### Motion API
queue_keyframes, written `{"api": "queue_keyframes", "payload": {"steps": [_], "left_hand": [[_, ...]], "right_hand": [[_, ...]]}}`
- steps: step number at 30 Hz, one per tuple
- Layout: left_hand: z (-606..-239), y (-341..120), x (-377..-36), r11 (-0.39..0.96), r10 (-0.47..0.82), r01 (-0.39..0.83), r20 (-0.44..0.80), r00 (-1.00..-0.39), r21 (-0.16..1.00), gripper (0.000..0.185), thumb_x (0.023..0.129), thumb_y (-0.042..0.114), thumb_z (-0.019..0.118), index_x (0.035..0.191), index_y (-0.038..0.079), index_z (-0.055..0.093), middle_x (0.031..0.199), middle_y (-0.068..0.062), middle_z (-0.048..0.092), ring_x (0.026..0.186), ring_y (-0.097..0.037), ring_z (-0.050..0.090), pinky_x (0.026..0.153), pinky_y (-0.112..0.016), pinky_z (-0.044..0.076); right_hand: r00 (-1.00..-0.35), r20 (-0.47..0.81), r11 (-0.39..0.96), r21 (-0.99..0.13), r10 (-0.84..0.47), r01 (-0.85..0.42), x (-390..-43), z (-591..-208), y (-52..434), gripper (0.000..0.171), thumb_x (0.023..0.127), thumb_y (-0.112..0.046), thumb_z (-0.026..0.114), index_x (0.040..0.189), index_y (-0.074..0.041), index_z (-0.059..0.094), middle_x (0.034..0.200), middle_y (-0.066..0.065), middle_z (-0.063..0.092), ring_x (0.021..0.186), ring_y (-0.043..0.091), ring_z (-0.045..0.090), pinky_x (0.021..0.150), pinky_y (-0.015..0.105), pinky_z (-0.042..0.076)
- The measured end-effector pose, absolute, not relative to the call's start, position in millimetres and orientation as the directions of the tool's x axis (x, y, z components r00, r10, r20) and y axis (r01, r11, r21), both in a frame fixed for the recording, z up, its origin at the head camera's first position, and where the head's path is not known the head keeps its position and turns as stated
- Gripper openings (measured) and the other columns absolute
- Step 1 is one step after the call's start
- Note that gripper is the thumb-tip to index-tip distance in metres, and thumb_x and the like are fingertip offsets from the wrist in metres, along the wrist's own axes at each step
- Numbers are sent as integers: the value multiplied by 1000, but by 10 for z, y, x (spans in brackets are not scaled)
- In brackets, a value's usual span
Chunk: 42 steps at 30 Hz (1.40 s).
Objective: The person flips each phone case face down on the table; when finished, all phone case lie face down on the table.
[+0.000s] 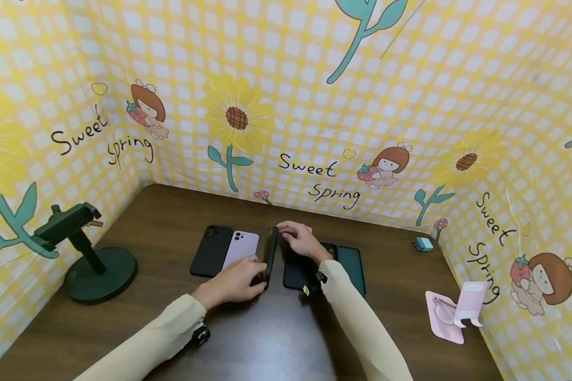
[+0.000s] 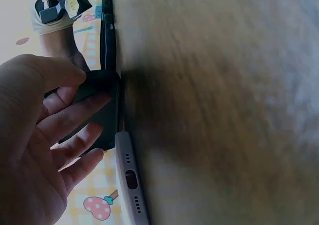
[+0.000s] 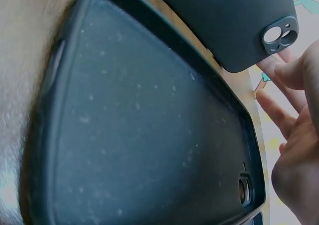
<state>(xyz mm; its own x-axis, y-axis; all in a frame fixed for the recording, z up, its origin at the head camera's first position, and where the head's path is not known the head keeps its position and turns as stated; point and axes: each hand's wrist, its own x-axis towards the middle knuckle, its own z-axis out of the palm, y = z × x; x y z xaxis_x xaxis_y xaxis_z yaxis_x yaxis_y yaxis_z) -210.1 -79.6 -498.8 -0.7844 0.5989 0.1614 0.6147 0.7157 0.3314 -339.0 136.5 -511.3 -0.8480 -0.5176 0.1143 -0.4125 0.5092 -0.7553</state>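
Observation:
A black phone case (image 1: 271, 256) with camera holes stands on its long edge at the middle of the table, between my hands. My left hand (image 1: 235, 279) grips its near end, thumb on one side and fingers on the other. At the far top corner my right hand (image 1: 302, 241) pinches it, beside the camera cutout seen in the right wrist view. A lilac phone case (image 1: 241, 246) and another black case (image 1: 209, 254) lie left of it. Under my right wrist lies a dark case (image 3: 139, 115), hollow side up and dusty inside, partly hidden in the head view.
A dark green case (image 1: 351, 267) lies at the right of the row. A black phone stand (image 1: 100, 275) with a round base is on the far left. Toward the right edge are a small blue-white charger cube (image 1: 423, 244) and a pink folding stand (image 1: 445, 320). Patterned cloth walls (image 1: 295, 132) enclose the table.

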Motion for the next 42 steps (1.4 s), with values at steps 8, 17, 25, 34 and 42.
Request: {"api": "queue_keyframes", "payload": {"steps": [8, 17, 25, 34, 42], "left_hand": [[-4975, -819, -2100, 735, 528, 581, 242, -814, 350, 57, 79, 42, 73, 126, 20, 51, 103, 3, 60, 90, -9, 54, 79, -30, 46], [-4954, -837, -2123, 728, 576, 647, 310, -756, 225, 84, 80, 41, 70, 149, 13, 32, 128, -1, 53, 113, -18, 51, 96, -39, 44], [-4911, -853, -2104, 753, 580, 642, 315, -751, 143, 80, 79, 46, 70, 143, 10, 40, 124, -4, 56, 110, -20, 52, 94, -40, 44], [-4877, -882, -2092, 793, 529, 591, 318, -787, 145, 78, 75, 50, 73, 134, 6, 51, 118, -8, 61, 109, -23, 54, 96, -42, 45], [-4918, -894, -2093, 807, 516, 578, 334, -789, 120, 78, 74, 50, 74, 131, 1, 53, 117, -12, 64, 107, -26, 56, 93, -43, 46]], "right_hand": [[-822, 92, 552, -698, -562, -456, -3371, -5159, 1390, 25, 94, -21, 59, 119, -24, 65, 113, -8, 70, 112, 10, 61, 106, 45, 18], [-831, 66, 630, -620, -553, -468, -3355, -5125, 1395, 31, 93, -30, 61, 123, -28, 62, 118, -8, 67, 115, 15, 58, 103, 47, 22], [-841, 32, 657, -609, -539, -444, -3332, -5125, 1400, 36, 92, -32, 63, 127, -24, 61, 122, -5, 66, 119, 16, 56, 103, 46, 21], [-817, 43, 642, -596, -575, -482, -3335, -5104, 1349, 34, 92, -31, 63, 125, -26, 61, 121, -7, 66, 116, 14, 57, 97, 44, 22], [-820, 25, 685, -535, -572, -495, -3346, -5092, 1372, 34, 91, -33, 63, 125, -28, 62, 123, -8, 64, 117, 13, 56, 96, 42, 24]]}}
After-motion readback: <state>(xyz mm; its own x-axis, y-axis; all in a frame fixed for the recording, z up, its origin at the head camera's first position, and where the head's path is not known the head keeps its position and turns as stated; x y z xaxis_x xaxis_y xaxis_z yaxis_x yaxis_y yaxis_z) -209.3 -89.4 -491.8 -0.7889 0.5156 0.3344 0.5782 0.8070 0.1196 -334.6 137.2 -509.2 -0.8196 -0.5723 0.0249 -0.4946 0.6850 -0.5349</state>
